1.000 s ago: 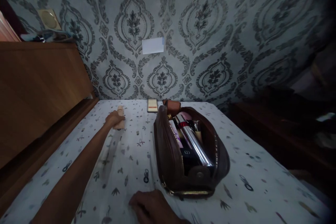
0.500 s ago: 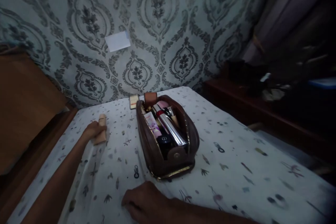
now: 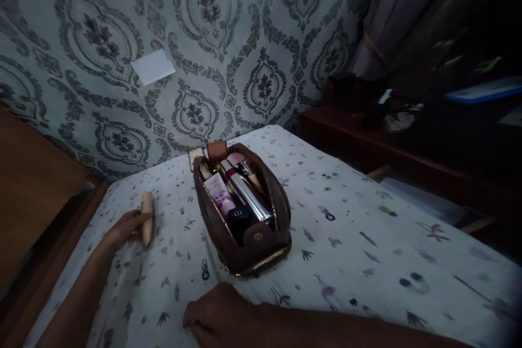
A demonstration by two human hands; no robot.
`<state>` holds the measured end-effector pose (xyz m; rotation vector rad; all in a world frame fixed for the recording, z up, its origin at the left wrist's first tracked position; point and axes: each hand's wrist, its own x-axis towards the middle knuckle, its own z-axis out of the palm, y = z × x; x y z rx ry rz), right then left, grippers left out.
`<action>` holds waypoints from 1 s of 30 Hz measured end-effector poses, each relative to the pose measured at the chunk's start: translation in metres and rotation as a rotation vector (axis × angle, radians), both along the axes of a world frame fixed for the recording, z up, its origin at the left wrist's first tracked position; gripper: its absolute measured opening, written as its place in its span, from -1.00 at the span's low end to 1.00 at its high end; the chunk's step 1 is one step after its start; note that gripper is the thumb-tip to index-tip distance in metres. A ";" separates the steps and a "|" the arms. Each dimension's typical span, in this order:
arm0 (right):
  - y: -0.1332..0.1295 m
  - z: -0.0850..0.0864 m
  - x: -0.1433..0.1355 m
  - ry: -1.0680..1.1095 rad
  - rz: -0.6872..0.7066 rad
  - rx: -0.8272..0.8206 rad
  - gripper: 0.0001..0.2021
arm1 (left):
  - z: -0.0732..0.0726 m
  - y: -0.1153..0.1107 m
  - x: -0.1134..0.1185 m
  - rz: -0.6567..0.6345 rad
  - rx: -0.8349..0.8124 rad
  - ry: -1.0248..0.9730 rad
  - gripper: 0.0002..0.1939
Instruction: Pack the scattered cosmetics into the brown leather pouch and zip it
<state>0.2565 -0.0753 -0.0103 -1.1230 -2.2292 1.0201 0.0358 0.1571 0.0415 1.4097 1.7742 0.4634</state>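
At the left, my left hand has its thumb and fingers closed on a beige tube, which looks like a cosmetic tube. The tube's wider flat end points toward me and meets the sheet. My right hand rests on the sheet at the bottom middle, its fingers curled in and nothing visible in it. Just beyond it stands a brown toiletry bag, unzipped. Inside are a silver tube with a red band, a white and purple tube, a black-capped item and a pink item.
A patterned white sheet covers the surface. A small pale square item lies behind the bag. White paper is on the wallpaper. Brown board stands left; a dark red ledge with clutter runs along the right.
The view has turned to the right, so the bag and wall sit further left. The tube in my left hand has tilted, its flat end now seen more edge-on. My right hand remains by the bag.
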 end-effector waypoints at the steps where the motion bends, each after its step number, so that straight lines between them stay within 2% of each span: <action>1: 0.000 -0.001 0.000 0.006 -0.002 0.006 -0.66 | 0.001 -0.003 0.000 0.008 -0.005 -0.037 -0.65; 4: 0.000 -0.005 0.000 0.030 -0.003 0.048 -0.67 | 0.003 -0.011 0.002 0.017 -0.015 -0.150 -0.57; 8: -0.003 -0.010 -0.001 0.050 -0.048 0.101 -0.68 | 0.002 -0.023 0.005 -0.001 -0.029 -0.314 -0.55; 12: -0.003 -0.015 -0.005 0.099 -0.074 0.077 -0.70 | 0.002 -0.037 0.007 -0.012 -0.013 -0.476 -0.51; 17: 0.000 -0.015 -0.006 0.300 -0.216 -0.036 -0.72 | 0.006 -0.067 0.017 -0.030 0.044 -0.660 -0.44; 20: 0.001 -0.012 -0.003 0.462 -0.279 -0.138 -0.58 | 0.008 -0.094 0.030 -0.035 0.060 -0.748 -0.47; 23: 0.003 -0.010 -0.002 0.587 -0.274 -0.215 -0.48 | 0.005 -0.122 0.045 -0.051 0.030 -0.832 -0.50; 25: 0.004 -0.010 -0.003 0.662 -0.237 -0.291 -0.53 | 0.003 -0.139 0.054 -0.062 -0.003 -0.890 -0.51; 27: 0.006 -0.012 -0.006 0.744 -0.193 -0.397 -0.66 | 0.001 -0.153 0.064 -0.050 -0.019 -0.929 -0.51; 30: 0.008 -0.017 -0.010 0.825 -0.164 -0.508 -0.81 | 0.001 -0.166 0.074 -0.046 -0.033 -0.931 -0.48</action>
